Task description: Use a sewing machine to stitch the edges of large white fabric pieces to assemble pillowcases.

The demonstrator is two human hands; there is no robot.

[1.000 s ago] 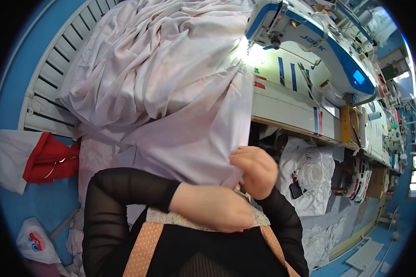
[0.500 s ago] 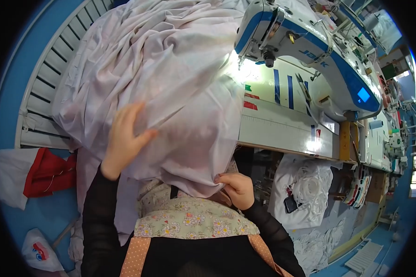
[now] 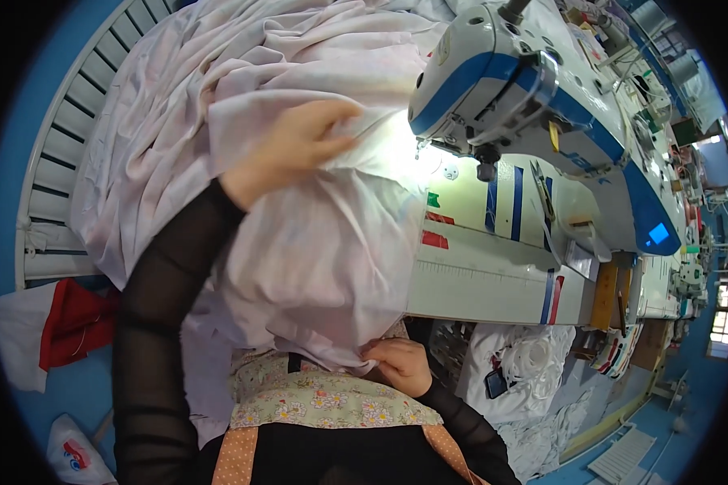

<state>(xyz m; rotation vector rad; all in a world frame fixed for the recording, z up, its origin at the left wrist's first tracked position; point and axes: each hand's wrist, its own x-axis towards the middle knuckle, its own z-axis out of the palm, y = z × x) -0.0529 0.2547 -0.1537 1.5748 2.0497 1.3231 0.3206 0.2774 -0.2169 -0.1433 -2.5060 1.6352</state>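
A large pale pinkish-white fabric [image 3: 323, 250] spreads from a deep heap at the upper left, over the table edge and down to my lap. My left hand [image 3: 295, 149] reaches across it toward the lit needle area, slightly blurred, fingers stretched and thumb apart. A raised fold of the cloth lies beside that wrist. Down by my apron [image 3: 340, 396], my right hand [image 3: 400, 365] pinches the near edge of the fabric between thumb and fingers. The white and blue sewing machine [image 3: 501, 89] stands to the right of my left hand, its lamp glaring on the cloth.
Snips [image 3: 543, 194] lie on the machine bed, near blue and red tape strips. A white slatted rack [image 3: 52, 170] borders the heap on the left. Red and white cloth [image 3: 81, 323] hangs below it. A white bundle with cord [image 3: 530, 360] sits under the table at right.
My left hand has moved up and right across the fabric toward the needle, and a fold has risen beside it. My right hand still pinches the edge. The whole view has shifted a little.
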